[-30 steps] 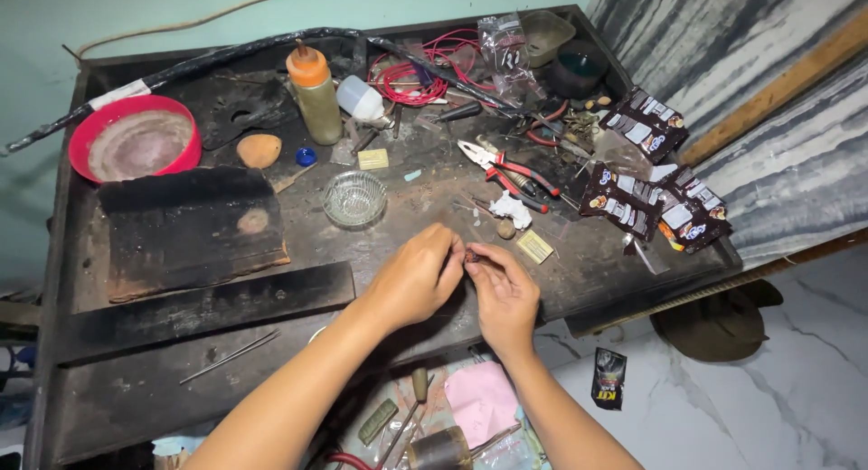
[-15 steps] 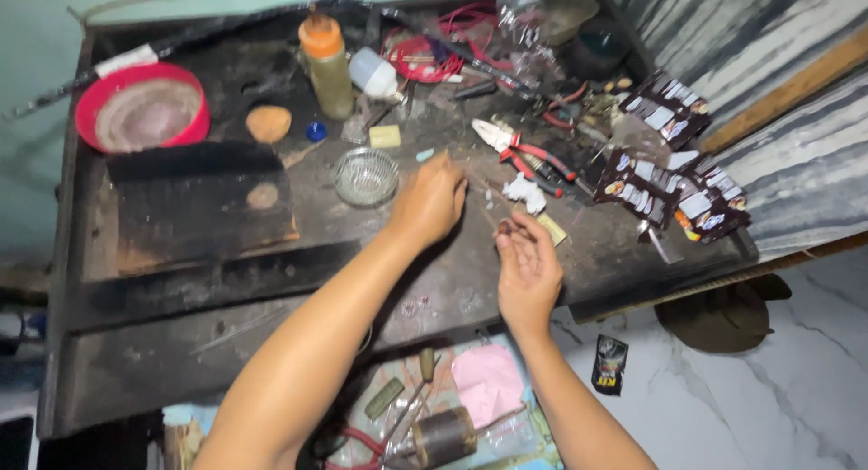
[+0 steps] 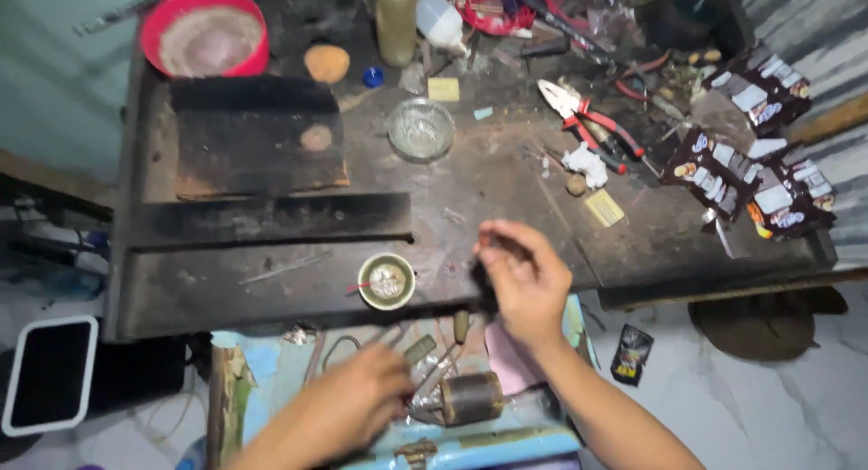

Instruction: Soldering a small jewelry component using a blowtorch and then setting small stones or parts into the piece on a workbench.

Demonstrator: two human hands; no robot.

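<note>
The left hand (image 3: 348, 407) reaches below the dark, grimy metal bench (image 3: 271, 280), fingers curled around thin metal pieces beside a brown cylindrical motor core (image 3: 470, 398). The right hand (image 3: 524, 280) pinches something small and blurred at the bench edge, near a small round tin (image 3: 386, 281).

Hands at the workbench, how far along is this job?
Done: little shows as finished. In hand: the right hand pinches something small and dark over the bench, near a small round tin; the left hand reaches among tools beside a motor part below. Left: the pliers lie unused.
</note>
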